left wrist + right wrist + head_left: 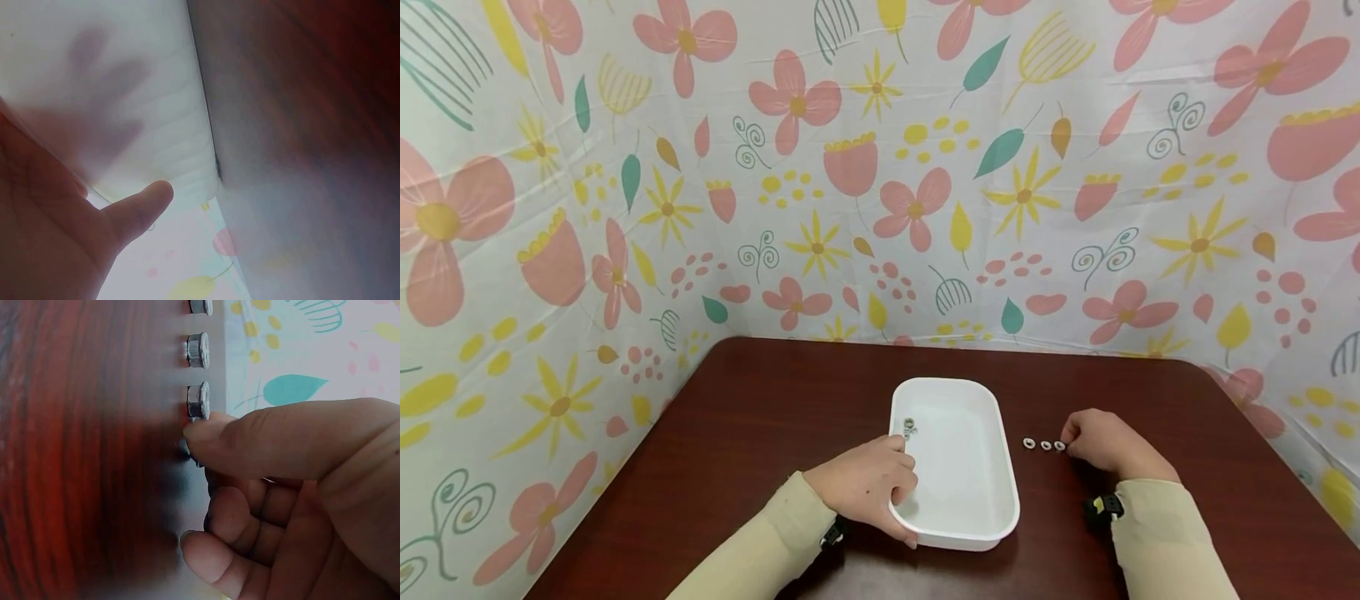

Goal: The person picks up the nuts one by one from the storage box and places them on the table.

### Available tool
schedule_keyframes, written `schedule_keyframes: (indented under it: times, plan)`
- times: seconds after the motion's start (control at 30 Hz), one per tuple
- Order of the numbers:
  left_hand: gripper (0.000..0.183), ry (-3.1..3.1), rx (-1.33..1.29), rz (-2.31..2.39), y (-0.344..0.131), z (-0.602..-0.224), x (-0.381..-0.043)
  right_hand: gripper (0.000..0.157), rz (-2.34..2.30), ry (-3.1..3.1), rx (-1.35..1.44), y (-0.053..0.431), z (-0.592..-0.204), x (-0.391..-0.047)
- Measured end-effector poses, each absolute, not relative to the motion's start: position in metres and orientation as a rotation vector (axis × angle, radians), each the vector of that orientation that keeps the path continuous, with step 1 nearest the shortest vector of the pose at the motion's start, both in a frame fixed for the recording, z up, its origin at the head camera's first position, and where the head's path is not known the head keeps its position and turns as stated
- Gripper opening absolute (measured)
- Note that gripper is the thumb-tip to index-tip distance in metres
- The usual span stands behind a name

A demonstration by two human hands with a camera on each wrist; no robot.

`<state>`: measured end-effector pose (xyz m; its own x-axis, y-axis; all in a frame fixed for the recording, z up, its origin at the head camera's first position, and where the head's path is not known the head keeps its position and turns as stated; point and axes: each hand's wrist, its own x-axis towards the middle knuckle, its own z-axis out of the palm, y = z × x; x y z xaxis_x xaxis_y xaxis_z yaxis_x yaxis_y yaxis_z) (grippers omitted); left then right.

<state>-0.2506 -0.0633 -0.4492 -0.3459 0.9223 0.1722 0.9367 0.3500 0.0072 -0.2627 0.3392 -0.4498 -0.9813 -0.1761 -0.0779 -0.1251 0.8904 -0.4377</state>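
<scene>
My left hand [868, 483] grips the near left wall of a white plastic tray [955, 533]. Its fingers reach over the rim into the tray, and its thumb [140, 209] lies along the outside. Inside, by the left wall, sit a few small metal nuts [909, 424]. Right of the tray, several metal flange nuts [199, 400] stand in a row on the table. At the right end of that row my right hand [1101, 440] pinches a small nut between thumb and forefinger; the thumb [228, 440] hides most of it.
The dark red-brown wooden table [775, 400] carries the tray and the nuts. A white cloth [880, 275] with printed flowers and leaves hangs behind the table and along its left side. Each wrist wears a small black camera [1103, 507].
</scene>
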Motion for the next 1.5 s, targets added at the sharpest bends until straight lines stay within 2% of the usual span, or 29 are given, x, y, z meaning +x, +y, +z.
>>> schedule_keyframes:
  times: [0.23,0.4,0.87,1.17,1.5]
  plan:
    - [0.062,-2.446,-1.711,-0.153,-0.063,-0.45,-0.251,0.007,-0.644,2.946,-0.228,0.342,-0.447,-0.264]
    - [0.062,-2.453,-1.712,-0.17,-0.063,-0.45,-0.25,0.001,-0.639,2.943,-0.221,0.341,-0.447,-0.263]
    - [0.062,-2.44,-1.718,-0.149,-0.062,-0.45,-0.251,0.007,-0.606,2.967,-0.284,0.333,-0.45,-0.266]
    - [0.062,-2.436,-1.707,-0.147,-0.062,-0.45,-0.251,0.004,-0.611,2.941,-0.306,0.329,-0.451,-0.267]
    - [0.062,-2.439,-1.701,-0.142,-0.062,-0.45,-0.25,0.007,-0.609,2.97,-0.292,0.327,-0.439,-0.262]
